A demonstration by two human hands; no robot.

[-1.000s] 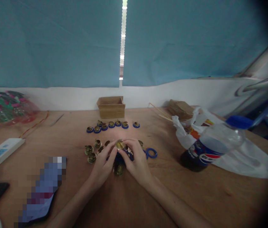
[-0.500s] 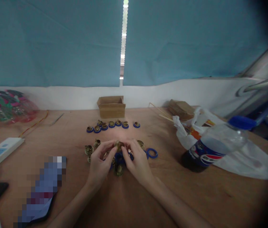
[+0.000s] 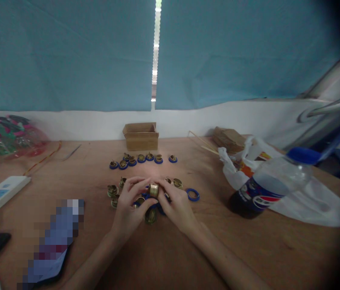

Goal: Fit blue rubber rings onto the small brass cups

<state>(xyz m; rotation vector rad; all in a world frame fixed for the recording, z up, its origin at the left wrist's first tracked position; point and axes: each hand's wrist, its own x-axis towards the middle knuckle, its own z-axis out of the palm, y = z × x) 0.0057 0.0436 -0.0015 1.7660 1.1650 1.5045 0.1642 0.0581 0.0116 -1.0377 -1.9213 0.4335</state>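
Between the fingertips of both hands is a small brass-coloured metal cup [image 3: 153,190], raised over the table and turned so its shiny side faces me. My left hand [image 3: 130,205] curls its thumb and fingers around the cup's left side. From the right, my right hand [image 3: 176,206] pinches the same piece. Beneath and around the fingers lie blue rings and more brass cups, partly covered by the hands. One loose cup [image 3: 150,216] lies in front of them, and others [image 3: 113,190] sit to the left. A separate blue ring [image 3: 193,195] lies right of my right hand.
Farther back, several brass cups seated in blue rings [image 3: 158,159] form a row before an open cardboard box [image 3: 142,143]. A cola bottle [image 3: 257,193] and white plastic bag [image 3: 317,209] occupy the right. Left are a phone [image 3: 55,245] and a power strip [image 3: 2,193].
The brass cup has been turned between my fingers, so its side now shows. My left thumb has shifted lower and to the right; both hands stay in nearly the same place.
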